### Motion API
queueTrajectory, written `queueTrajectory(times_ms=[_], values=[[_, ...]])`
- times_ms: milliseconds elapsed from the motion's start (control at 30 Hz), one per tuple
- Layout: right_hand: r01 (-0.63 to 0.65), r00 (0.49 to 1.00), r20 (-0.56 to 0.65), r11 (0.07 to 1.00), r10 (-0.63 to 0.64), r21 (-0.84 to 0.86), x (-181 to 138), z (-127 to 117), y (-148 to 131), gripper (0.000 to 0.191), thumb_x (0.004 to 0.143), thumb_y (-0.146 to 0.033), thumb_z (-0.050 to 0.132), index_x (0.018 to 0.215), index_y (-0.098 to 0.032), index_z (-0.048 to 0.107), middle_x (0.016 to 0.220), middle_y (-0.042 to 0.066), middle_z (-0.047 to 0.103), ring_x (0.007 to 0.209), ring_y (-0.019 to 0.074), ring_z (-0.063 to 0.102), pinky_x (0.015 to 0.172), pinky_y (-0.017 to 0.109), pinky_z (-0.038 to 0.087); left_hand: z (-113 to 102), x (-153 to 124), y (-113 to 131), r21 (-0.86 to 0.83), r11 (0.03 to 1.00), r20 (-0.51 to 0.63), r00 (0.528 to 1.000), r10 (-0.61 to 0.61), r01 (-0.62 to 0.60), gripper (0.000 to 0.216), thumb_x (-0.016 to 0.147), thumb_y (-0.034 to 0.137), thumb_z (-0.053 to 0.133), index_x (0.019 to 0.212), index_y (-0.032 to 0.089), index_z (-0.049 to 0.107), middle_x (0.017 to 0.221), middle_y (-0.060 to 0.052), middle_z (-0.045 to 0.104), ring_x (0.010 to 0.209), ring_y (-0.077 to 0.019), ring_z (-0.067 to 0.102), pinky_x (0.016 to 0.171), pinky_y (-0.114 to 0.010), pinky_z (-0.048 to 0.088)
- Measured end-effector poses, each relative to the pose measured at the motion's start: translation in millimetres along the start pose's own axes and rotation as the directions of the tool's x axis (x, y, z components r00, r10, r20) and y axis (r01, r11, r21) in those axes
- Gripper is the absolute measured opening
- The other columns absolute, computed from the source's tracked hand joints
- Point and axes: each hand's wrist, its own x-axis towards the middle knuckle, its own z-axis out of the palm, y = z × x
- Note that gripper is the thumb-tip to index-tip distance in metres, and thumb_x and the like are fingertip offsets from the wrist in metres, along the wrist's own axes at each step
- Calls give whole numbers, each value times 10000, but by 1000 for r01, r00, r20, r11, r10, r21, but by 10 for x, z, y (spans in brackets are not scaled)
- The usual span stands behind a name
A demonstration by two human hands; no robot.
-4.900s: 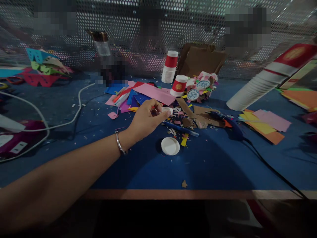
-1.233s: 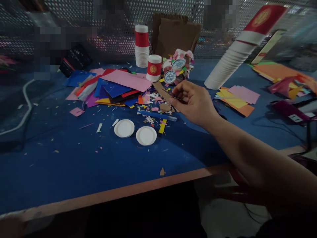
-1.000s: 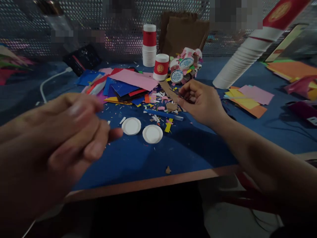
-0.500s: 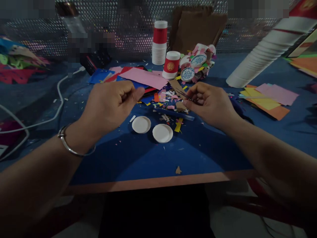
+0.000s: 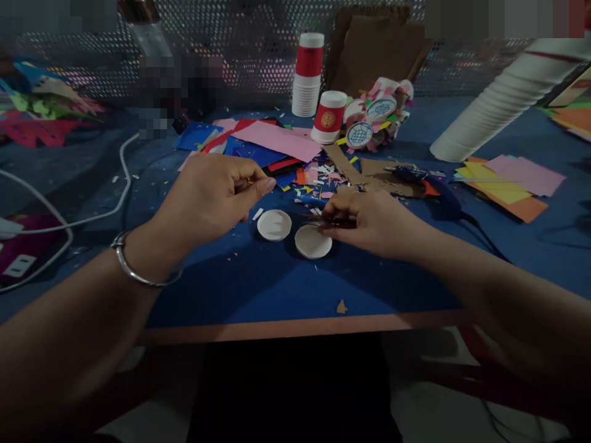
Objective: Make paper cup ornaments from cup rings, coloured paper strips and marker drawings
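My left hand (image 5: pixel 221 194) hovers above the table with thumb and forefinger pinched together; whatever may be between them is too small to make out. To its right lie two shallow white paper cup bottoms, the left one (image 5: pixel 274 226) and the right one (image 5: pixel 313 243), side by side. My right hand (image 5: pixel 369 218) is closed around thin dark metal tweezers (image 5: pixel 333 221), whose tips point left over the far edge of the right cup bottom. Whether the tips touch it I cannot tell. Coloured paper scraps (image 5: pixel 323 175) lie just beyond both hands.
Behind stand a red-and-white cup (image 5: pixel 329 118), a cup stack (image 5: pixel 308 74) and a paper-covered cup cluster (image 5: pixel 376 117). A long cup stack (image 5: pixel 498 98) leans at right. A corded glue gun (image 5: pixel 429 181) lies beyond my right hand. A white cable (image 5: pixel 122 178) crosses the left side.
My right hand has come down and left with the tweezers, from above the scraps to the right cup bottom. The glue gun is now uncovered. My left hand stays pinched, slightly lower.
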Motion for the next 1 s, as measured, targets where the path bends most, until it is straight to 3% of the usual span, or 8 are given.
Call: queueTrajectory(times_ms=[133, 233, 367, 433, 600, 700, 833, 1000], values=[[1, 1000, -29, 1000, 0, 9, 3, 3, -5, 99, 836, -284, 799, 823, -207, 739, 713, 14, 706, 655, 177, 635, 623, 314, 422, 27, 5, -12, -72, 996, -43, 998, 54, -57, 197, 942, 342, 720, 800, 218, 779, 535, 20, 629, 489, -140, 532, 523, -308, 360], [23, 985, -171, 996, -8, 86, 6, -5, -18, 166, 872, -350, 784, 841, -196, 730, 750, 20, 694, 671, 164, 610, 638, 320, 438, 108, -7, -28, -305, 952, 55, 998, -15, 31, 149, 927, 293, 744, 1035, 202, 793, 788, -26, 768, 622, -149, 657, 584, -299, 506], [57, 951, -309, 981, 3, 186, 23, 16, -103, 224, 910, -412, 774, 868, -200, 714, 761, 10, 676, 647, 143, 568, 607, 311, 431, 232, -47, -43, -635, 767, 206, 977, 47, 96, 439, 886, 326, 846, 1273, 187, 691, 1205, -116, 787, 1056, -223, 767, 823, -326, 640], [67, 934, -357, 979, 6, 192, 43, 34, -137, 198, 913, -397, 778, 889, -211, 714, 799, 16, 710, 677, 155, 597, 623, 313, 451, 267, -64, -36, -732, 657, 280, 959, 49, 180, 483, 887, 299, 861, 1311, 202, 652, 1321, -128, 750, 1150, -229, 753, 861, -320, 651], [134, 909, -415, 974, -48, 181, 124, 67, -124, 122, 923, -328, 761, 902, -216, 718, 826, 19, 741, 709, 166, 638, 651, 310, 490, 303, -65, -10, -839, 266, 490, 872, -8, 475, 502, 866, 344, 913, 1271, 229, 640, 1128, -69, 790, 971, -195, 795, 898, -372, 685], [126, 917, -395, 976, -47, 177, 152, 79, -113, 116, 929, -325, 743, 907, -215, 711, 797, 10, 731, 669, 154, 618, 617, 300, 470, 333, -61, -6, -827, 156, 547, 837, -1, 540, 485, 834, 332, 942, 1214, 250, 651, 1106, -51, 769, 998, -210, 790, 905, -411, 701], [106, 928, -371, 974, -25, 199, 143, 83, -141, 126, 927, -335, 748, 917, -217, 704, 774, -3, 715, 641, 140, 591, 587, 290, 442, 368, -70, -16, -836, 187, 533, 844, 57, 516, 466, 866, 297, 907, 1249, 261, 644, 1182, -51, 723, 1042, -216, 765, 904, -427, 703], [77, 936, -351, 949, 38, 307, 115, 61, -134, 218, 938, -419, 775, 927, -214, 703, 825, 4, 709, 629, 127, 576, 579, 282, 451, 394, -40, -87, -866, 404, 361, 928, 95, 295, 505, 823, 230, 925, 1224, 245, 617, 1189, -56, 665, 1042, -165, 715, 810, -247, 648]])
